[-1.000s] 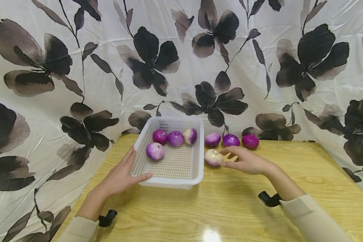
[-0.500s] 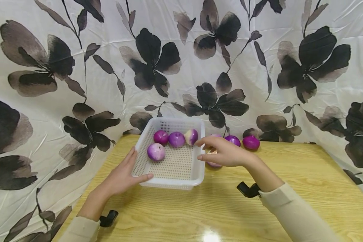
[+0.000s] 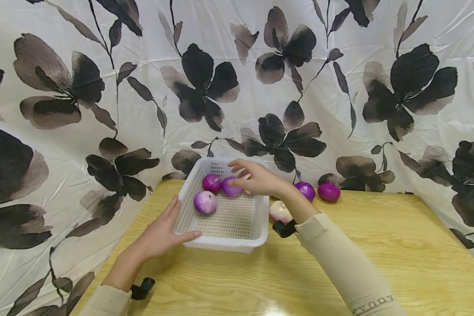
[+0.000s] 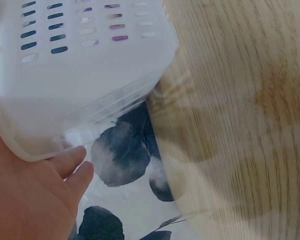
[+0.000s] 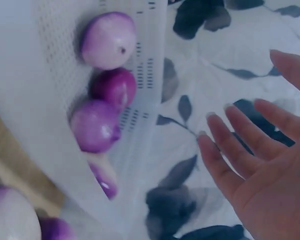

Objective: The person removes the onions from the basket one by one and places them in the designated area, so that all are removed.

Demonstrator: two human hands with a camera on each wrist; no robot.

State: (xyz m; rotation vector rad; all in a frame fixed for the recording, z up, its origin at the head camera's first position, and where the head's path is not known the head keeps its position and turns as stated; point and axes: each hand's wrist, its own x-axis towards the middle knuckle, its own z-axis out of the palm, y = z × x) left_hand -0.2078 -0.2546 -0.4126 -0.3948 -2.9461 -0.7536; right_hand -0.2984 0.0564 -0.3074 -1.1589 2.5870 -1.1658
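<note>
White perforated plastic basket (image 3: 237, 237): rectangular, shallow, slotted walls, standing on the pale wooden bench (image 3: 379, 245) at its far left. Contents: one pale violet onion (image 3: 205, 202) at 9 o'clock inside; one deep magenta onion (image 3: 212, 183) and one lilac onion (image 3: 231, 188) along the far wall, a fourth mostly hidden behind the right hand.

Left hand (image 3: 162, 232): fingers straight, flat against the basket's near left corner, thumb along the front rim.

Right hand (image 3: 254, 177): hovering over the basket's far right corner, fingers spread and relaxed, holding nothing.

Outside, at 3 o'clock of the basket: one whitish onion (image 3: 279, 211); two purple onions (image 3: 328, 192) farther back.
</note>
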